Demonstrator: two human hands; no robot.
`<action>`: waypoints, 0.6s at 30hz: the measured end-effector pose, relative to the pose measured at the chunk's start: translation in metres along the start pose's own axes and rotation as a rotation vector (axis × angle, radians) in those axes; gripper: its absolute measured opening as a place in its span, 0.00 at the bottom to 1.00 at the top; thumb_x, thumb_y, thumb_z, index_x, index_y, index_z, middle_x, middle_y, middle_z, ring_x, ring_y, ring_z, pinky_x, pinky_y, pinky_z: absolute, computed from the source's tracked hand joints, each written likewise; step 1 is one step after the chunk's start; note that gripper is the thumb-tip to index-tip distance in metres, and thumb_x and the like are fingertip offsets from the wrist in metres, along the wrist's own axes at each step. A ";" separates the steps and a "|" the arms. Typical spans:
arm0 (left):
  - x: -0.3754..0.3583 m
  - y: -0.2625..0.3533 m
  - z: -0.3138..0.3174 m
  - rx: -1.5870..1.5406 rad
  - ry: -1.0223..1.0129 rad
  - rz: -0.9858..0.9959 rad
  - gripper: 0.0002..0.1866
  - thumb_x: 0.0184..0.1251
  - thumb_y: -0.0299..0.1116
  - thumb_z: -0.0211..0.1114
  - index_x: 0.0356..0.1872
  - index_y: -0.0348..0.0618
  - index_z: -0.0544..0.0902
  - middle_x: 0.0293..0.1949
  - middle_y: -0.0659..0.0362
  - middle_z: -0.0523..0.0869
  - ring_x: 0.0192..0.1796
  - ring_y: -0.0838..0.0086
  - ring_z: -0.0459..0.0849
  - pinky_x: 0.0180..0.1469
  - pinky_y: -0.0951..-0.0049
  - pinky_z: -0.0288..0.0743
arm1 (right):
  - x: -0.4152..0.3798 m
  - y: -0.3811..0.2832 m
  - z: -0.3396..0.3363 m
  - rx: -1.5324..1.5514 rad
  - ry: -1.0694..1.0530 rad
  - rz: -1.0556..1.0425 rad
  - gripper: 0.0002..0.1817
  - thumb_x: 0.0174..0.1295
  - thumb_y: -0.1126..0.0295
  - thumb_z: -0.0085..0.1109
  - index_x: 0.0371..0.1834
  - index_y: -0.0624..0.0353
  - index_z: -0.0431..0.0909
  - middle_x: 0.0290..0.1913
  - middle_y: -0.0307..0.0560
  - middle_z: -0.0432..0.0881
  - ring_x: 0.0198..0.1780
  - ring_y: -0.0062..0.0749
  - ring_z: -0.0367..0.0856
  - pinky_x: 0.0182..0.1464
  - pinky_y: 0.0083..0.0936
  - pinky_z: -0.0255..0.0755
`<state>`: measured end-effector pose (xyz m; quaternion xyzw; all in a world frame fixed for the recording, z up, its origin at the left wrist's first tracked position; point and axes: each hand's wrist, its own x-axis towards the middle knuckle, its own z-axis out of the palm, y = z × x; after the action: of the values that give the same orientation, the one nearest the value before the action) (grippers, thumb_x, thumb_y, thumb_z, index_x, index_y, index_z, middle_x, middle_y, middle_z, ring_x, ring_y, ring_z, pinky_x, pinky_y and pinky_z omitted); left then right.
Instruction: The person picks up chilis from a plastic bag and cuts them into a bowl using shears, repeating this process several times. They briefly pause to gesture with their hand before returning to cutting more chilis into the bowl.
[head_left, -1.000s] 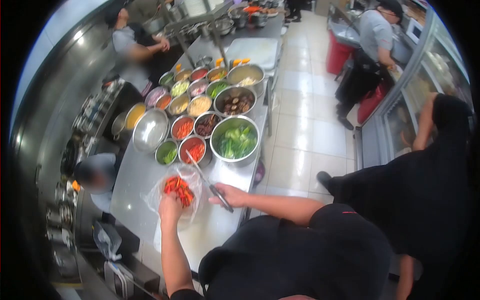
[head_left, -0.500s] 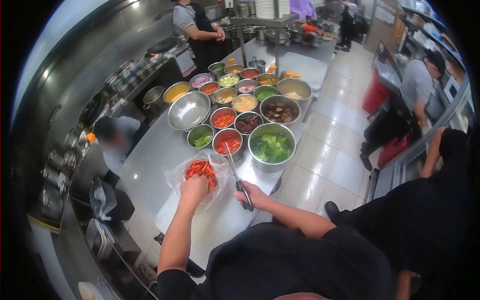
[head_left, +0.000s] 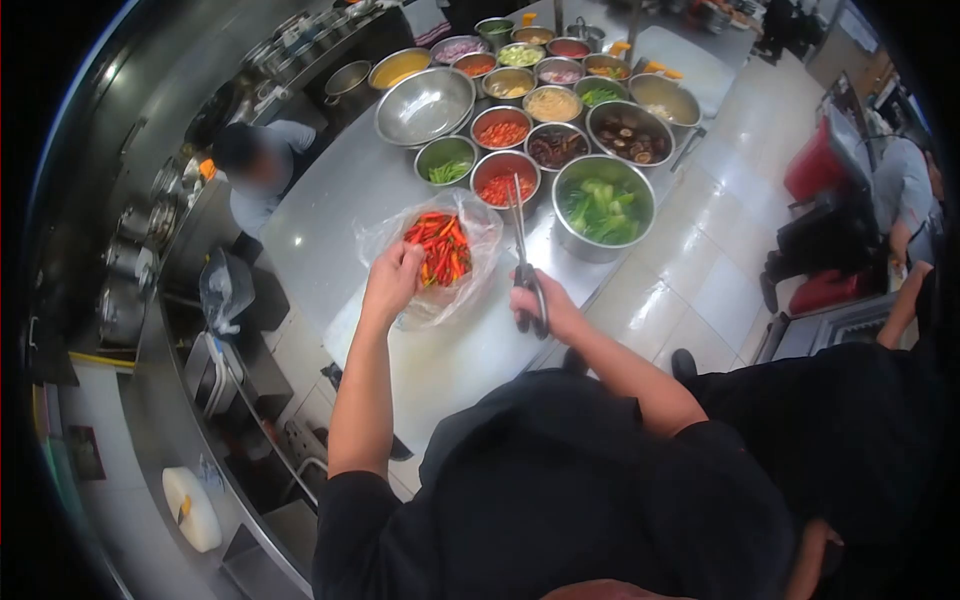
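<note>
My left hand point(head_left: 398, 272) is closed at the left edge of a clear plastic bag point(head_left: 478, 278) full of red chilies point(head_left: 440, 247). Whatever its fingertips pinch is too small to make out. In my right hand point(head_left: 548, 308) is a pair of scissors point(head_left: 524, 262) with dark handles, its blades pointing away from me and slightly apart. The blade tips reach in front of a metal bowl of cut red chilies point(head_left: 503, 188). Beneath the bag lies a white cutting board point(head_left: 440, 375).
Several metal bowls of ingredients stand beyond, among them leafy greens in water point(head_left: 603, 210), mushrooms point(head_left: 630, 135) and green beans point(head_left: 445, 165). A large metal mixing bowl point(head_left: 425, 105) shows bare metal inside. People work at left point(head_left: 262, 165) and right point(head_left: 905, 190); another stands close on my right.
My left hand has drawn back from the middle of the chilies to the bag's left edge. The scissors point more upright. The view has tilted down and shifted.
</note>
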<state>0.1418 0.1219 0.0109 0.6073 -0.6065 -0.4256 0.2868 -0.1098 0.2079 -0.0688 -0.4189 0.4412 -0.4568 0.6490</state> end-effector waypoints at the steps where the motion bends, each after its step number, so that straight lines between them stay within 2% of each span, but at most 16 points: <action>1: 0.002 -0.003 0.000 -0.042 -0.021 -0.020 0.13 0.72 0.37 0.56 0.33 0.37 0.79 0.23 0.62 0.79 0.24 0.81 0.77 0.28 0.76 0.71 | 0.001 -0.002 0.001 0.014 -0.012 -0.014 0.32 0.63 0.55 0.66 0.60 0.66 0.67 0.34 0.41 0.78 0.31 0.23 0.79 0.34 0.21 0.74; 5: 0.008 -0.004 0.005 -0.116 -0.088 -0.074 0.11 0.72 0.37 0.55 0.37 0.38 0.78 0.26 0.63 0.79 0.26 0.79 0.78 0.29 0.76 0.72 | 0.003 -0.014 0.006 0.025 -0.066 -0.023 0.30 0.63 0.55 0.65 0.59 0.65 0.68 0.33 0.40 0.77 0.31 0.23 0.78 0.34 0.21 0.74; 9: 0.020 0.031 0.019 -0.285 -0.135 -0.099 0.09 0.73 0.34 0.52 0.39 0.40 0.76 0.32 0.61 0.80 0.32 0.78 0.81 0.33 0.76 0.75 | 0.009 -0.023 0.007 0.039 -0.123 -0.005 0.28 0.63 0.52 0.64 0.55 0.63 0.70 0.33 0.40 0.77 0.30 0.22 0.78 0.34 0.20 0.73; 15: 0.067 0.055 0.057 -0.559 -0.226 -0.167 0.11 0.71 0.33 0.48 0.44 0.36 0.72 0.49 0.52 0.79 0.49 0.61 0.84 0.44 0.69 0.81 | 0.031 -0.032 -0.001 0.098 -0.178 -0.020 0.28 0.62 0.46 0.62 0.48 0.61 0.71 0.32 0.40 0.77 0.30 0.22 0.78 0.33 0.19 0.73; 18: 0.085 0.074 0.073 -0.533 -0.226 -0.224 0.12 0.70 0.31 0.48 0.46 0.32 0.72 0.50 0.49 0.78 0.46 0.60 0.82 0.47 0.63 0.81 | 0.042 -0.030 -0.009 0.133 -0.178 0.011 0.29 0.60 0.44 0.62 0.46 0.60 0.71 0.31 0.41 0.78 0.30 0.22 0.78 0.32 0.20 0.73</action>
<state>0.0341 0.0432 0.0263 0.5227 -0.4308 -0.6633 0.3182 -0.1167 0.1592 -0.0511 -0.4113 0.3526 -0.4425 0.7146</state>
